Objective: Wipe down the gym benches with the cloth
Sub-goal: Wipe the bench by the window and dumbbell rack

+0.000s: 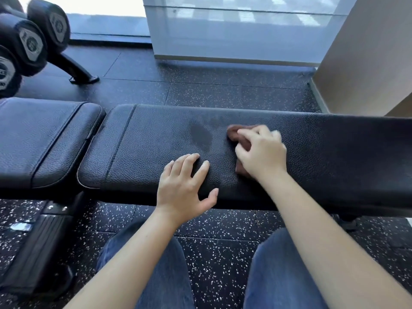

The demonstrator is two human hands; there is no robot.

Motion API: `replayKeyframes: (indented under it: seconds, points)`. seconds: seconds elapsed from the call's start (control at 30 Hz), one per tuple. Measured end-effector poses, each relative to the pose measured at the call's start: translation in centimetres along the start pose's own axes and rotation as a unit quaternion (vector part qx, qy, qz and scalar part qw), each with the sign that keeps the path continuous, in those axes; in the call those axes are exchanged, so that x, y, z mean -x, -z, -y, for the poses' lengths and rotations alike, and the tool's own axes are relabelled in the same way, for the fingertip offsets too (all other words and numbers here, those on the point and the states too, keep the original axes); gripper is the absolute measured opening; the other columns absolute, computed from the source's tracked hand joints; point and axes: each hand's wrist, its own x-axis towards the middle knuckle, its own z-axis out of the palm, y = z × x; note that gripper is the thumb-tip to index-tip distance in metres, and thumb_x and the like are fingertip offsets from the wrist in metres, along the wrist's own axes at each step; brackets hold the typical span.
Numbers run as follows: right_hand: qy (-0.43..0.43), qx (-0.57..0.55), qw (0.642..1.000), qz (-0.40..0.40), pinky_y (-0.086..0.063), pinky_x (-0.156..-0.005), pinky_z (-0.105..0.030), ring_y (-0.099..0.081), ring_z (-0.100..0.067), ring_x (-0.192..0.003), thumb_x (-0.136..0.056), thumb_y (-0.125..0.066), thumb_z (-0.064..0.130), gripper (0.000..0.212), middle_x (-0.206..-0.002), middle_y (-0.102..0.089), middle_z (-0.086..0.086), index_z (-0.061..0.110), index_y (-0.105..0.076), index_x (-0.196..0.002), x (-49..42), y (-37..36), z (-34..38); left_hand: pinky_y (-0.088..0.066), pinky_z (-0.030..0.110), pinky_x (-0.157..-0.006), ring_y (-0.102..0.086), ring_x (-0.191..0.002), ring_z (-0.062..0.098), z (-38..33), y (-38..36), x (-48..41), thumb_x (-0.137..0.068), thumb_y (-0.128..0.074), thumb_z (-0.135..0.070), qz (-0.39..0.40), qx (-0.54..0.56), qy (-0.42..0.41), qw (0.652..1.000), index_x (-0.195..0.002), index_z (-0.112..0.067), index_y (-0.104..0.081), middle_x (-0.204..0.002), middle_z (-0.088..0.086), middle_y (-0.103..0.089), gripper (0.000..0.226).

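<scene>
One wide-angle view, worn on the head, faces forward and steeply down — close over the bench pad (pixel 323 148), with both forearms (pixel 312 215) entering from the bottom edge. The left hand (pixel 182 190) and the right hand (pixel 262 152), gripping the cloth (pixel 234 132), lie near centre; beyond the fingertips (pixel 196 155) the frame reaches floor (pixel 223 90) and a window (pixel 234 30).

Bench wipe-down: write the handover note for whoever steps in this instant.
Left hand: open, flat on the long bench pad at its near edge.
Right hand: grips the brown cloth, pressed on the pad's middle.
Done: a damp patch shows just left of the cloth.
Left: the pad's right stretch and the seat pad show no damp marks, so likely not yet wiped.
</scene>
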Motion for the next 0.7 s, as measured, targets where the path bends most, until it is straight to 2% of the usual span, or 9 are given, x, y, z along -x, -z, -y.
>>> replayKeyframes:
  seconds: [0.1, 0.2, 0.3, 0.4, 0.47, 0.6, 0.7]
  points:
    - [-0.057, 0.000, 0.997, 0.045, -0.035, -0.095, -0.041, -0.039, -0.033, -0.116, -0.088, -0.049, 0.036, 0.035, -0.128, -0.049, -0.005, 0.032, -0.058, -0.121, -5.7, -0.6, -0.2, -0.046, 0.045, -0.087, -0.052, -0.105, 0.030, 0.0, -0.1, 0.0, -0.074, -0.053, -0.050, -0.003, -0.002, -0.001, 1.000, -0.105, -0.010, -0.070, -0.112, 0.015, -0.063, 0.053]
    - [-0.085, 0.005, 0.995, 0.054, -0.034, -0.096, -0.043, -0.037, -0.035, -0.119, -0.089, -0.047, 0.035, 0.036, -0.129, -0.047, -0.008, 0.031, -0.056, -0.123, -7.3, -0.9, 0.2, -0.046, 0.045, -0.087, -0.052, -0.105, 0.030, 0.1, -0.1, 0.1, -0.073, -0.053, -0.050, -0.006, -0.004, -0.003, 1.000, -0.105, -0.010, -0.070, -0.112, 0.015, -0.063, 0.053]
    - [-0.058, 0.013, 0.997, 0.055, -0.034, -0.096, -0.041, -0.037, -0.033, -0.118, -0.087, -0.048, 0.037, 0.038, -0.132, -0.046, -0.005, 0.032, -0.054, -0.125, -3.4, 0.0, -0.3, -0.048, 0.045, -0.086, -0.053, -0.104, 0.031, 0.1, -0.3, 0.1, -0.074, -0.054, -0.049, -0.016, -0.005, -0.010, 1.000, -0.105, -0.010, -0.069, -0.112, 0.015, -0.063, 0.053]
    - [-0.019, -0.003, 1.000, 0.003, -0.037, -0.091, -0.040, -0.041, -0.030, -0.113, -0.085, -0.054, 0.036, 0.038, -0.129, -0.050, -0.001, 0.033, -0.056, -0.123, 2.1, 1.2, -1.4, -0.047, 0.046, -0.086, -0.054, -0.104, 0.031, 0.2, -0.5, 0.0, -0.073, -0.054, -0.049, -0.024, -0.006, -0.010, 1.000, -0.106, -0.010, -0.068, -0.113, 0.015, -0.063, 0.053]
    - [-0.018, -0.020, 1.000, -0.003, -0.038, -0.090, -0.039, -0.042, -0.029, -0.113, -0.085, -0.056, 0.036, 0.037, -0.130, -0.051, 0.002, 0.033, -0.058, -0.122, 2.8, 1.4, -2.2, -0.047, 0.046, -0.086, -0.053, -0.105, 0.031, 0.2, -0.6, 0.0, -0.073, -0.054, -0.049, -0.029, -0.010, -0.014, 0.999, -0.107, -0.010, -0.067, -0.113, 0.016, -0.063, 0.053]
    - [-0.046, 0.005, 0.999, 0.020, -0.036, -0.092, -0.040, -0.041, -0.032, -0.114, -0.087, -0.052, 0.036, 0.035, -0.131, -0.050, -0.002, 0.034, -0.058, -0.121, -3.3, 0.5, -3.2, -0.048, 0.046, -0.086, -0.053, -0.104, 0.031, 0.2, -0.8, 0.1, -0.073, -0.053, -0.049, -0.032, -0.012, -0.014, 0.999, -0.107, -0.010, -0.068, -0.113, 0.016, -0.063, 0.053]
    - [-0.089, 0.021, 0.994, 0.051, -0.035, -0.096, -0.043, -0.039, -0.035, -0.118, -0.089, -0.048, 0.035, 0.036, -0.131, -0.048, -0.009, 0.032, -0.056, -0.124, -8.0, -0.1, -3.6, -0.047, 0.045, -0.087, -0.052, -0.105, 0.031, 0.2, -0.9, 0.1, -0.073, -0.053, -0.049, -0.035, -0.013, -0.018, 0.999, -0.111, -0.013, -0.061, -0.114, 0.016, -0.063, 0.053]
